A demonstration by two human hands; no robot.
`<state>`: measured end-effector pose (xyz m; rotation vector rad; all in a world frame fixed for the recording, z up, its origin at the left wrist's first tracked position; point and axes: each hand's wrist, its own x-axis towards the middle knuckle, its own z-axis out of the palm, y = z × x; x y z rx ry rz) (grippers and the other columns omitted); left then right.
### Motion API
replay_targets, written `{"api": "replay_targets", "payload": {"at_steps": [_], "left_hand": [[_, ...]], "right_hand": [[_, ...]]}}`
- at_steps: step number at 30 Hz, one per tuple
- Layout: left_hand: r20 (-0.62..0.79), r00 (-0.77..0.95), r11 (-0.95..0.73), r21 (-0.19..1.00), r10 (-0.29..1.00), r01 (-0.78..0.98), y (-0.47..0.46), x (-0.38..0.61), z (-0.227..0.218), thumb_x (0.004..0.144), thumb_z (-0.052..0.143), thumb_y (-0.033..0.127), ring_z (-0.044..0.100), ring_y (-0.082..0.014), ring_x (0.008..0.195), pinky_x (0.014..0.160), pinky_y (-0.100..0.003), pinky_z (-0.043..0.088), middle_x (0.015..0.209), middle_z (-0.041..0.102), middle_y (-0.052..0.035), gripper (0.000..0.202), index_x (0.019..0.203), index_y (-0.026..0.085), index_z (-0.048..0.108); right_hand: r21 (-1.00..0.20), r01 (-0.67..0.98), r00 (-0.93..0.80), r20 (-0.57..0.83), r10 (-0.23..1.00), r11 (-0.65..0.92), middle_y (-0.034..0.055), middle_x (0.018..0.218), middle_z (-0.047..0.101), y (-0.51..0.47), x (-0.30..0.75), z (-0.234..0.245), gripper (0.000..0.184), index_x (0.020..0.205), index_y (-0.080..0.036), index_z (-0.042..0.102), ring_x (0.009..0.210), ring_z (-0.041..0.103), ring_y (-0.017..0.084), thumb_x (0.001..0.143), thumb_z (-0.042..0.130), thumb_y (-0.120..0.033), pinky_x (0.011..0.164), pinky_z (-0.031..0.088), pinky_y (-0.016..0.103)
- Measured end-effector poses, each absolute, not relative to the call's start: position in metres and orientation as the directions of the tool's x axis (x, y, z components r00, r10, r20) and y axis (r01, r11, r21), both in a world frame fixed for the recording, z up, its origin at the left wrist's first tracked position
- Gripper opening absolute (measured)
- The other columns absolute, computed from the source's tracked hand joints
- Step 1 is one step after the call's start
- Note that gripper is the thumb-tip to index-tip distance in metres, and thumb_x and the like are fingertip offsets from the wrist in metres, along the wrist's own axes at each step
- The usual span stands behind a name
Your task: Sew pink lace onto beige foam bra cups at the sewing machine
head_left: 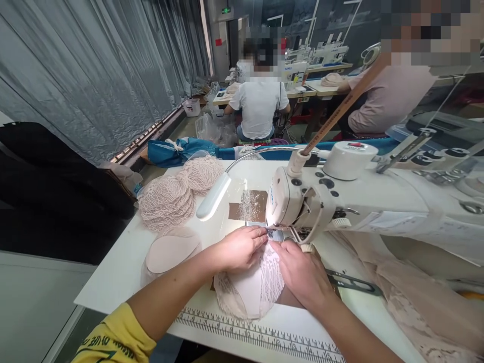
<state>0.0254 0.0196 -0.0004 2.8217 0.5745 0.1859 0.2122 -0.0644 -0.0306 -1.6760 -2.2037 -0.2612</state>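
Observation:
My left hand (240,248) lies on a pale pink lace-covered bra cup (249,290), fingers stretched toward the needle area of the white sewing machine (340,201). My right hand (302,272) presses the same piece from the right, its fingertips close to the presser foot (278,233). Both hands hold the fabric flat on the white table (124,272). The needle itself is hard to make out.
A stack of lace pieces (177,194) and smooth foam cups (170,252) sit to the left. The machine's lamp (214,196) hangs over the table. Dark scissors (353,285) lie right of my hand. A ruler strip (260,333) runs along the front edge. Two people sit at machines behind.

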Motion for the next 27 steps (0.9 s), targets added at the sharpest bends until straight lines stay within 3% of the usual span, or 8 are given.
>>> {"api": "replay_targets", "payload": {"at_steps": [6,10,13,15,17,19,22,27], "left_hand": [[-0.001,0.932,-0.893,0.286,0.363,0.348,0.034,0.023,-0.001,0.087,0.047,0.025,0.044,-0.0309,0.130,0.108,-0.041,0.040,0.144,0.043,-0.0186,0.054,0.137,0.004,0.046],[0.015,0.931,-0.900,0.261,0.366,0.349,0.028,0.015,0.005,0.086,0.048,0.017,0.044,-0.0298,0.129,0.106,-0.041,0.040,0.143,0.045,-0.0161,0.045,0.129,0.009,0.054],[0.080,0.904,-0.878,0.284,0.421,0.384,0.009,0.009,0.017,0.082,0.052,0.014,0.052,-0.0257,0.117,0.099,-0.037,0.043,0.128,0.056,-0.0130,0.035,0.116,0.013,0.062],[0.080,0.881,-0.857,0.288,0.466,0.427,-0.006,0.010,0.022,0.082,0.056,0.021,0.056,-0.0238,0.103,0.091,-0.035,0.045,0.110,0.063,-0.0111,0.025,0.105,0.014,0.064],[0.055,0.860,-0.842,0.243,0.508,0.482,-0.017,0.013,0.021,0.084,0.056,0.027,0.057,-0.0220,0.089,0.081,-0.035,0.045,0.092,0.063,-0.0082,0.015,0.089,0.015,0.064],[0.063,0.847,-0.839,0.192,0.528,0.509,-0.023,0.016,0.015,0.088,0.050,0.023,0.055,-0.0197,0.080,0.076,-0.034,0.043,0.080,0.061,-0.0061,0.017,0.076,0.015,0.060],[0.134,0.837,-0.842,0.200,0.530,0.501,-0.025,0.016,0.005,0.088,0.044,0.016,0.053,-0.0181,0.078,0.075,-0.032,0.042,0.077,0.059,-0.0057,0.019,0.073,0.015,0.056],[0.191,0.812,-0.816,0.326,0.551,0.477,-0.022,0.007,0.005,0.088,0.043,0.017,0.049,-0.0167,0.069,0.070,-0.029,0.041,0.072,0.056,-0.0036,0.016,0.074,0.017,0.051]], "right_hand": [[-0.128,0.950,-0.220,0.376,0.900,0.286,0.0057,0.076,0.067,-0.064,0.212,-0.027,0.038,0.108,-0.015,0.072,0.056,0.055,0.017,0.085,0.042,-0.009,0.055,0.037,0.031],[-0.211,0.924,-0.228,0.366,0.902,0.319,0.0050,0.083,0.071,-0.067,0.220,-0.026,0.038,0.103,-0.018,0.072,0.069,0.063,0.017,0.088,0.038,-0.011,0.062,0.046,0.027],[-0.269,0.918,-0.183,0.365,0.913,0.292,0.0074,0.092,0.073,-0.070,0.227,-0.030,0.038,0.102,-0.017,0.072,0.077,0.067,0.018,0.086,0.038,-0.011,0.067,0.050,0.028],[-0.297,0.912,-0.170,0.356,0.919,0.284,0.0075,0.094,0.073,-0.071,0.229,-0.032,0.037,0.103,-0.016,0.071,0.079,0.068,0.019,0.086,0.038,-0.013,0.068,0.052,0.029],[-0.319,0.902,-0.179,0.339,0.924,0.291,0.0062,0.097,0.073,-0.071,0.230,-0.031,0.036,0.100,-0.018,0.071,0.081,0.069,0.019,0.086,0.039,-0.014,0.068,0.054,0.030],[-0.332,0.894,-0.193,0.321,0.927,0.301,0.0054,0.099,0.073,-0.072,0.231,-0.028,0.034,0.099,-0.019,0.071,0.084,0.069,0.019,0.087,0.040,-0.015,0.069,0.054,0.030],[-0.366,0.881,-0.201,0.285,0.937,0.300,0.0056,0.100,0.072,-0.076,0.233,-0.017,0.030,0.098,-0.019,0.071,0.089,0.068,0.019,0.089,0.042,-0.018,0.074,0.055,0.031],[-0.452,0.824,-0.305,0.157,0.939,0.343,0.0053,0.101,0.069,-0.092,0.228,0.000,0.030,0.104,-0.023,0.068,0.085,0.065,0.017,0.092,0.040,-0.019,0.070,0.052,0.029]]}}
